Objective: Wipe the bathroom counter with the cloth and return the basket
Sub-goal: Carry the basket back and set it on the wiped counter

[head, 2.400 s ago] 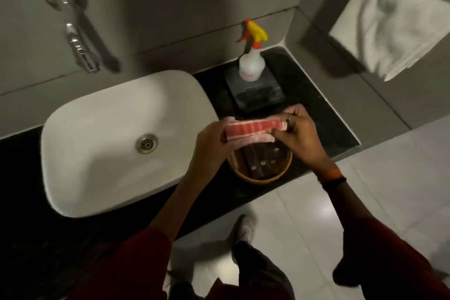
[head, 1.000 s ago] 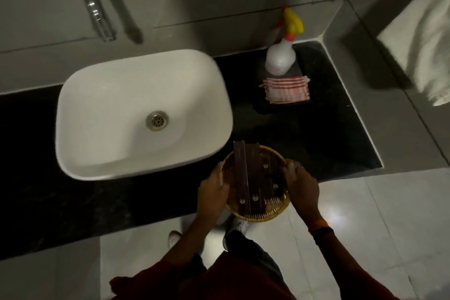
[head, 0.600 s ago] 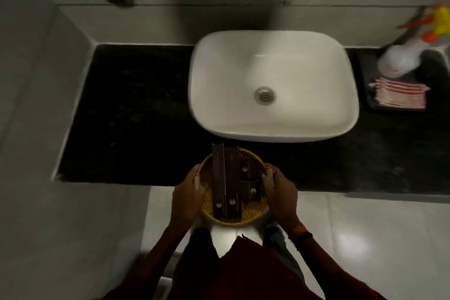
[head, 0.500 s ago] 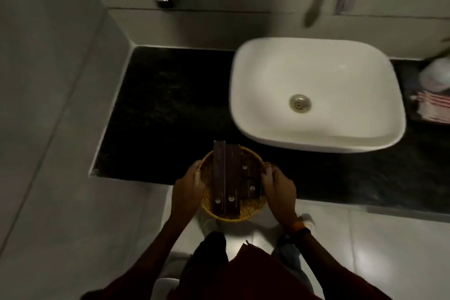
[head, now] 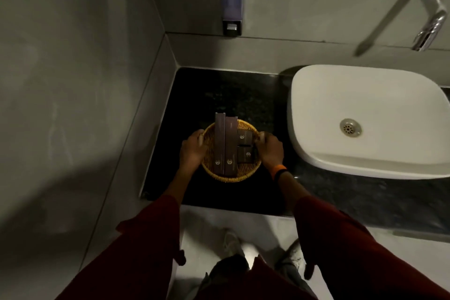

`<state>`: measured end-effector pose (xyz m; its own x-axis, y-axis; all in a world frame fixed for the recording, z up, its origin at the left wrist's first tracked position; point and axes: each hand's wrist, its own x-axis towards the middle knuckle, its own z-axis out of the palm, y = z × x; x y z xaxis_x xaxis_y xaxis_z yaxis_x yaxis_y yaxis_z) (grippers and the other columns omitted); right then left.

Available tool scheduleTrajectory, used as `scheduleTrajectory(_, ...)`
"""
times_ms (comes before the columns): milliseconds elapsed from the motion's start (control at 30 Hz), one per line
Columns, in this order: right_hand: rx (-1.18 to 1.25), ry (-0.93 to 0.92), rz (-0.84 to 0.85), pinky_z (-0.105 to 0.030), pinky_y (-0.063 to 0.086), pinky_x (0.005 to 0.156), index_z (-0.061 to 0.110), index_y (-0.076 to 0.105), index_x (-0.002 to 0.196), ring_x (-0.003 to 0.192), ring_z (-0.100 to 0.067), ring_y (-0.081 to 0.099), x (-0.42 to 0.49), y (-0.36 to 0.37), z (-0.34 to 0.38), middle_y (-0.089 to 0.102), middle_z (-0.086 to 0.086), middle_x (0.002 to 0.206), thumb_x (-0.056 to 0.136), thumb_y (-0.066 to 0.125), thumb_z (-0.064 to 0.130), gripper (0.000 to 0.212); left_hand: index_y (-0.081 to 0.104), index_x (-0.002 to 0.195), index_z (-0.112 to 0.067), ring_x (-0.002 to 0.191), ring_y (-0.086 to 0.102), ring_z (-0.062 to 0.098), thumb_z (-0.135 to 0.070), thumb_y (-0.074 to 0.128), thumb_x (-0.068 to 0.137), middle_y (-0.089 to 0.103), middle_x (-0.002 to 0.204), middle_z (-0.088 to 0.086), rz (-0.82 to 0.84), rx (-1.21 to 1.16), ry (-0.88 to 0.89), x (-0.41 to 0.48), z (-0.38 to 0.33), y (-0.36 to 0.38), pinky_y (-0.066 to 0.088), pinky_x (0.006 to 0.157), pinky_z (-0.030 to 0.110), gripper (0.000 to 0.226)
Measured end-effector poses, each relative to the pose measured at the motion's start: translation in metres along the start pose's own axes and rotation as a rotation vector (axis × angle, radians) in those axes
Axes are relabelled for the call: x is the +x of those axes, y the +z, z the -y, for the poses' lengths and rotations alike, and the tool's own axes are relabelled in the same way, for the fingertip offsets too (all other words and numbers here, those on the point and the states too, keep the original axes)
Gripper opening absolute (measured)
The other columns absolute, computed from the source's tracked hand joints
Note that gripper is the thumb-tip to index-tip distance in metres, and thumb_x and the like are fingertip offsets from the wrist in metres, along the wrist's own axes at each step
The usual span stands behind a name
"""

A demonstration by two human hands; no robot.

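A round wicker basket (head: 243, 175) holding several dark brown boxes (head: 225, 143) is over the left end of the black counter (head: 219, 90), left of the sink. My left hand (head: 192, 149) grips its left rim and my right hand (head: 270, 148) grips its right rim. Whether the basket rests on the counter or hovers just above it I cannot tell. The cloth is out of view.
The white basin (head: 365, 119) sits to the right, with a chrome wall tap (head: 426, 7) above it. A soap dispenser (head: 231, 0) hangs on the back wall. A grey side wall (head: 73, 80) borders the counter's left end. My feet stand on the pale floor below.
The cloth was set down by the spray bottle at the counter's right end. Both hands then carried the basket leftwards past the sink and forward over the counter's left end.
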<state>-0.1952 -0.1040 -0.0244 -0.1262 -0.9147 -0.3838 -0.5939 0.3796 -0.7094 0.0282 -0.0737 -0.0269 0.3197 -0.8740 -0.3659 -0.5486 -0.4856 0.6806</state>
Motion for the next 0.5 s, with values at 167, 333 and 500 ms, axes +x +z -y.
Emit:
scheduleTrajectory(167, -0.004, 0.024, -0.023, -0.040, 0.049, 0.074, 0.015, 0.060, 0.075, 0.087, -0.033, 0.064, 0.010, 0.005, 0.012, 0.070, -0.017, 0.094, 0.098, 0.049, 0.017, 0.025, 0.060, 0.128, -0.027, 0.101, 0.063, 0.022, -0.019, 0.052, 0.095, 0.067, 0.122, 0.007, -0.018, -0.014, -0.032, 0.020, -0.005, -0.001, 0.044, 0.079, 0.030, 0.035)
scheduleTrajectory(333, 0.020, 0.042, 0.023, -0.033, 0.041, 0.076, 0.008, 0.064, 0.097, 0.100, -0.034, 0.065, 0.011, 0.006, 0.009, 0.066, -0.011, 0.097, 0.097, 0.058, 0.023, 0.016, 0.050, 0.138, -0.030, 0.108, 0.063, 0.023, -0.028, 0.048, 0.098, 0.064, 0.129, 0.006, -0.023, -0.010, -0.038, 0.021, 0.002, 0.002, 0.051, 0.088, 0.036, 0.040)
scheduleTrajectory(500, -0.056, -0.068, -0.044, -0.049, 0.047, 0.104, 0.010, 0.047, 0.142, 0.128, -0.034, 0.054, -0.011, -0.002, 0.018, 0.062, -0.016, 0.134, 0.098, 0.058, 0.037, 0.052, 0.026, 0.154, -0.023, 0.147, 0.031, 0.027, -0.039, 0.050, 0.098, 0.032, 0.161, 0.008, -0.041, 0.079, 0.094, 0.006, -0.003, -0.007, 0.032, 0.117, 0.047, 0.063)
